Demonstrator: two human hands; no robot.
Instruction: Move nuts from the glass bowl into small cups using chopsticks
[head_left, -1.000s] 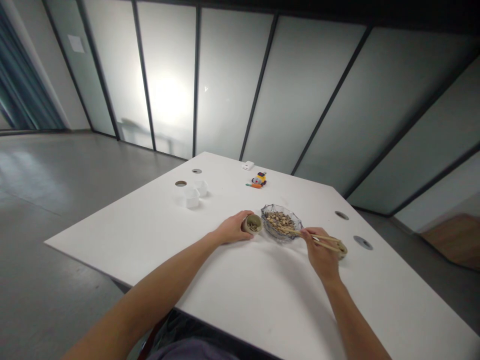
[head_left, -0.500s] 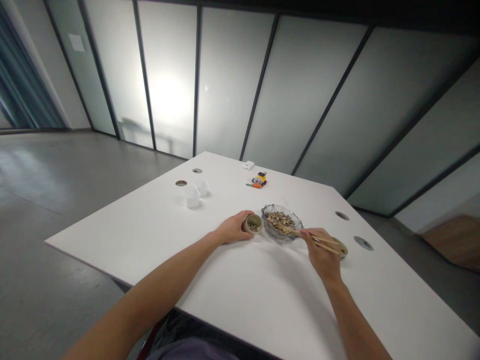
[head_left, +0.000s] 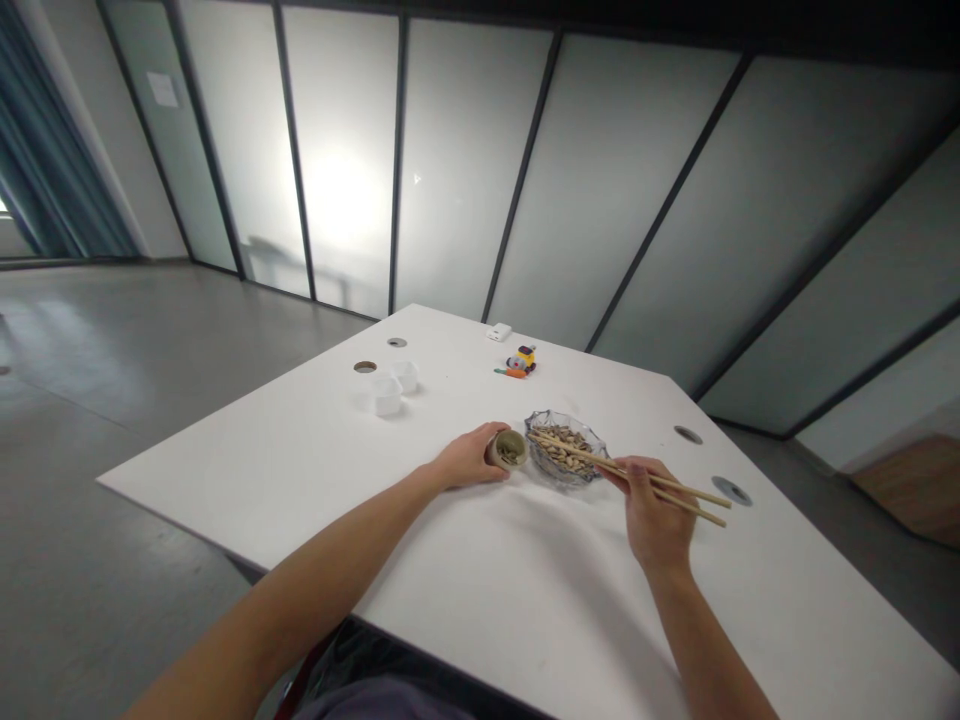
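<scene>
Cup: small olive-beige round cup (head_left: pixel 514 440), some seeds inside; just left of the bowl, mouth tilted toward it, presumably to keep the opening within easy reach.
Left hand (head_left: pixel 472 457): fingers curved round the cup's side, likely steadying it.
Bowl: clear faceted glass bowl (head_left: pixel 547 468), filled with brownish seeds (head_left: pixel 574 463), on the white tabletop (head_left: pixel 465 570).
Chopsticks: pale wooden pair (head_left: pixel 701 495), tips over the seeds.
Right hand (head_left: pixel 660 512): fingers closed round the chopsticks, well behind the tips, presumably for leverage.
</scene>
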